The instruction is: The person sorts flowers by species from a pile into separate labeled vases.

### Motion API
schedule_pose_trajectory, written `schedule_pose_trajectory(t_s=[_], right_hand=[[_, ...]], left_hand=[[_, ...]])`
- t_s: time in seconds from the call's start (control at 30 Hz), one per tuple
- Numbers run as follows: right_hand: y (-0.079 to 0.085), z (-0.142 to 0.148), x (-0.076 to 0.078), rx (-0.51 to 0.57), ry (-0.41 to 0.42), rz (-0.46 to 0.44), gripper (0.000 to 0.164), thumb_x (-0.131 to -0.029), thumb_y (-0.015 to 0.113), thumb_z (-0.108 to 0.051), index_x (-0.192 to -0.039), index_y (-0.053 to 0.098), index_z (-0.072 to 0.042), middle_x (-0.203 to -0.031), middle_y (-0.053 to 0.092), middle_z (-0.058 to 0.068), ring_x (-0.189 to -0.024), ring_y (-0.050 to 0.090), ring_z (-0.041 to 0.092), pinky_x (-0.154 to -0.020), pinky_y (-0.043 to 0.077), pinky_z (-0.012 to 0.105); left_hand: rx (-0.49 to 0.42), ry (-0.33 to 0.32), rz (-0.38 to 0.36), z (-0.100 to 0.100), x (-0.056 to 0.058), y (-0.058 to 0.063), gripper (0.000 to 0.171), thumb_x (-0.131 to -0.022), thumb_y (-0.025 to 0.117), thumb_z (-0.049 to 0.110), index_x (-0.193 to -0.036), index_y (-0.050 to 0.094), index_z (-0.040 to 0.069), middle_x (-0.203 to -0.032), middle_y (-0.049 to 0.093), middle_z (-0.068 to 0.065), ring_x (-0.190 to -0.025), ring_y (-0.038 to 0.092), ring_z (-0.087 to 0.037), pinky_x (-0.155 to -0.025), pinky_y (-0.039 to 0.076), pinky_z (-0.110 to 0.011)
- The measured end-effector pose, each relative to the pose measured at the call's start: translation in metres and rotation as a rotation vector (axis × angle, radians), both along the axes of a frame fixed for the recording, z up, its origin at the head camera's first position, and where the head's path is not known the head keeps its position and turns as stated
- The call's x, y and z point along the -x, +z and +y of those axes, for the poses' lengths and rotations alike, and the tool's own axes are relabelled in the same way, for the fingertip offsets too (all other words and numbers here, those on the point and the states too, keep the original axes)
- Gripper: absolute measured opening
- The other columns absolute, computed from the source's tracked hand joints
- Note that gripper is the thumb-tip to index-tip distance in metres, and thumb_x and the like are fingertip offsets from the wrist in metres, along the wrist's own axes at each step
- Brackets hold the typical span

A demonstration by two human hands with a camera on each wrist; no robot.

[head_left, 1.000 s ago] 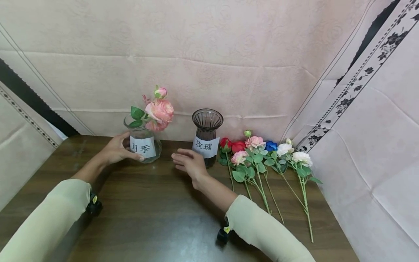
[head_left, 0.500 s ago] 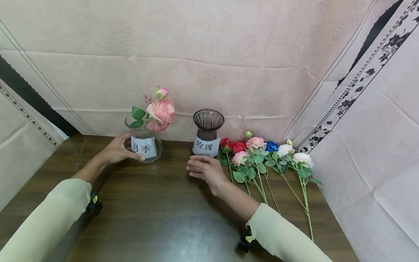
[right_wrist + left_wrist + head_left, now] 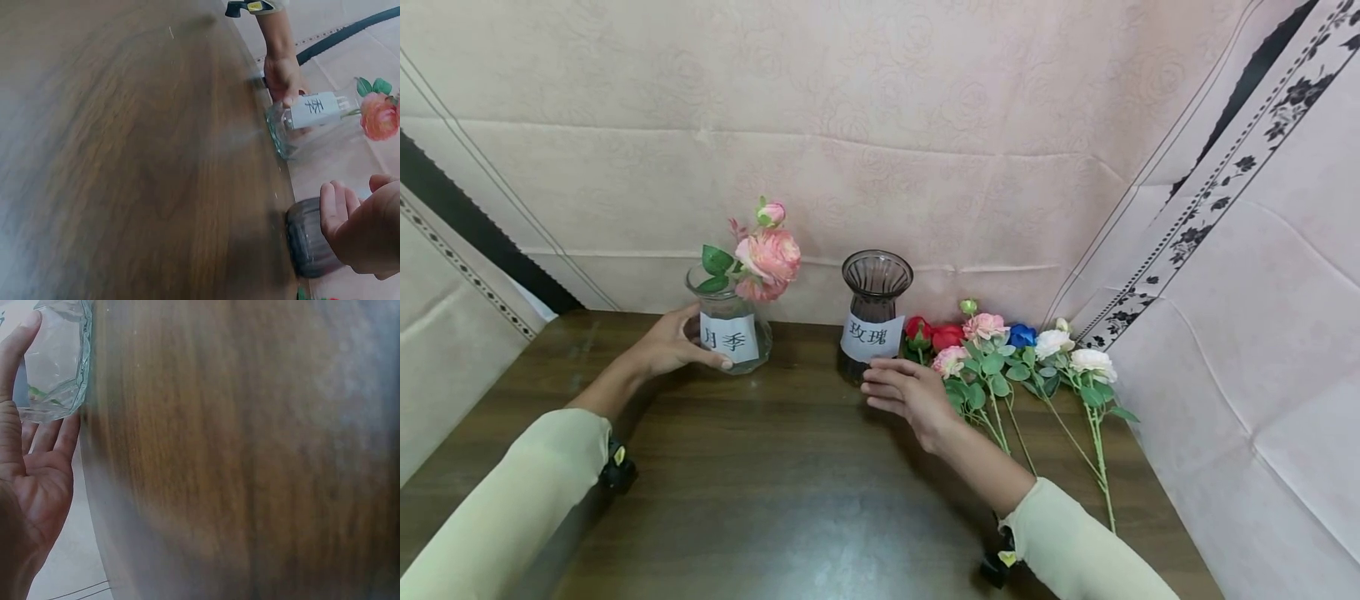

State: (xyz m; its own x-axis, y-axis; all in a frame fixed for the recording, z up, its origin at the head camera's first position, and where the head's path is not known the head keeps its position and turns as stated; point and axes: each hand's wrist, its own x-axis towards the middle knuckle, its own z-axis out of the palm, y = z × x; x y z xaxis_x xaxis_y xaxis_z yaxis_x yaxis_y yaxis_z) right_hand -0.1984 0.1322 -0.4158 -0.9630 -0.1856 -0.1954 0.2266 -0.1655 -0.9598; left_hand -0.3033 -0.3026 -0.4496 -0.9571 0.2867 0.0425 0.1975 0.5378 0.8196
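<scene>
My left hand (image 3: 672, 343) grips a clear glass vase (image 3: 763, 342) from its left side, the thumb across the front and the other fingers behind the glass. The vase stands upright on the table and bears a white paper label with Chinese characters. A pink flower stem (image 3: 769, 254) with a bud and green leaves leans out to the right. Nearby, a dark grey glass vase (image 3: 874, 308) with a flared rim and a similar label (image 3: 871, 336) stands upright. In front of its lower right side is my right hand (image 3: 917, 400), fingers loosely extended and holding nothing.
Several flower stems lie on the right of the brown table (image 3: 760, 483), with red roses (image 3: 947, 336), pink blooms (image 3: 983, 325), a blue rose (image 3: 1022, 335) and white flowers (image 3: 1093, 363). Pale cloth (image 3: 887, 100) hangs behind the table.
My right hand has moved right and towards the front, from left of the dark vase to its lower right, near the flowers. The left hand keeps its grip on the clear vase.
</scene>
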Motion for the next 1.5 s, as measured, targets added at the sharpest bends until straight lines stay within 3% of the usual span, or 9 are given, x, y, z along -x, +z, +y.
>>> schedule_pose_trajectory(t_s=[0.2, 0.37, 0.5, 0.73, 0.9, 1.1, 1.33, 1.5], right_hand=[[-0.001, 0.02, -0.002, -0.024, -0.008, -0.02, 0.043, -0.114, 0.064, -0.012, -0.153, 0.062, 0.006, -0.141, 0.077, 0.025, -0.108, 0.084, 0.021, -0.103, 0.068, 0.043], [-0.001, 0.038, -0.003, -0.021, -0.014, -0.039, 0.048, -0.115, 0.063, -0.012, -0.159, 0.056, 0.006, -0.123, 0.085, 0.01, -0.107, 0.085, 0.02, -0.101, 0.068, 0.041], [0.0, 0.052, -0.006, -0.019, -0.003, -0.047, 0.048, -0.116, 0.061, -0.013, -0.161, 0.054, 0.005, -0.116, 0.085, 0.002, -0.106, 0.085, 0.018, -0.102, 0.068, 0.042], [0.003, 0.076, -0.008, -0.015, 0.003, -0.057, 0.051, -0.117, 0.061, -0.015, -0.163, 0.051, 0.006, -0.122, 0.083, 0.004, -0.109, 0.085, 0.019, -0.104, 0.067, 0.045], [0.003, 0.091, -0.008, -0.026, 0.022, -0.059, 0.054, -0.118, 0.061, -0.016, -0.165, 0.048, 0.006, -0.13, 0.081, 0.008, -0.116, 0.084, 0.024, -0.106, 0.066, 0.047], [0.002, 0.111, -0.006, -0.02, 0.037, -0.045, 0.054, -0.118, 0.061, -0.017, -0.165, 0.048, 0.007, -0.124, 0.082, 0.002, -0.122, 0.082, 0.028, -0.106, 0.066, 0.047], [0.003, 0.133, -0.009, -0.044, 0.062, -0.041, 0.057, -0.119, 0.059, -0.018, -0.166, 0.044, 0.009, -0.136, 0.08, 0.011, -0.121, 0.082, 0.025, -0.109, 0.064, 0.048], [0.003, 0.147, -0.011, -0.058, 0.072, -0.034, 0.059, -0.119, 0.06, -0.021, -0.166, 0.044, 0.009, -0.141, 0.077, 0.014, -0.122, 0.082, 0.025, -0.108, 0.065, 0.046]], left_hand=[[0.001, 0.004, 0.007, -0.002, -0.001, -0.002, 0.103, -0.082, 0.104, 0.021, -0.167, 0.048, 0.007, -0.145, 0.073, -0.023, -0.118, 0.069, -0.004, -0.098, 0.055, -0.015], [0.005, 0.004, 0.02, -0.002, -0.001, -0.001, 0.103, -0.082, 0.104, 0.019, -0.167, 0.048, 0.006, -0.145, 0.072, -0.023, -0.119, 0.068, -0.005, -0.098, 0.054, -0.013], [0.009, 0.004, 0.023, -0.002, -0.001, 0.0, 0.102, -0.082, 0.104, 0.021, -0.166, 0.049, 0.007, -0.145, 0.073, -0.022, -0.122, 0.07, -0.012, -0.098, 0.054, -0.013], [0.027, 0.0, 0.012, -0.002, 0.0, 0.002, 0.107, -0.082, 0.104, 0.024, -0.169, 0.045, 0.006, -0.146, 0.071, -0.022, -0.133, 0.069, -0.032, -0.098, 0.054, -0.014], [0.02, -0.003, 0.009, -0.001, -0.001, 0.001, 0.107, -0.083, 0.104, 0.023, -0.17, 0.044, 0.007, -0.147, 0.071, -0.023, -0.136, 0.068, -0.036, -0.098, 0.055, -0.015], [0.003, -0.009, 0.002, 0.0, 0.0, -0.002, 0.105, -0.083, 0.103, 0.02, -0.169, 0.045, 0.008, -0.148, 0.07, -0.023, -0.139, 0.066, -0.041, -0.099, 0.053, -0.014], [0.002, -0.007, 0.003, 0.0, 0.002, -0.004, 0.104, -0.083, 0.104, 0.02, -0.168, 0.046, 0.008, -0.147, 0.072, -0.022, -0.136, 0.068, -0.037, -0.098, 0.055, -0.016], [-0.006, -0.009, 0.015, 0.0, 0.001, -0.003, 0.102, -0.082, 0.104, 0.02, -0.166, 0.048, 0.008, -0.144, 0.074, -0.022, -0.128, 0.072, -0.024, -0.097, 0.058, -0.018]])
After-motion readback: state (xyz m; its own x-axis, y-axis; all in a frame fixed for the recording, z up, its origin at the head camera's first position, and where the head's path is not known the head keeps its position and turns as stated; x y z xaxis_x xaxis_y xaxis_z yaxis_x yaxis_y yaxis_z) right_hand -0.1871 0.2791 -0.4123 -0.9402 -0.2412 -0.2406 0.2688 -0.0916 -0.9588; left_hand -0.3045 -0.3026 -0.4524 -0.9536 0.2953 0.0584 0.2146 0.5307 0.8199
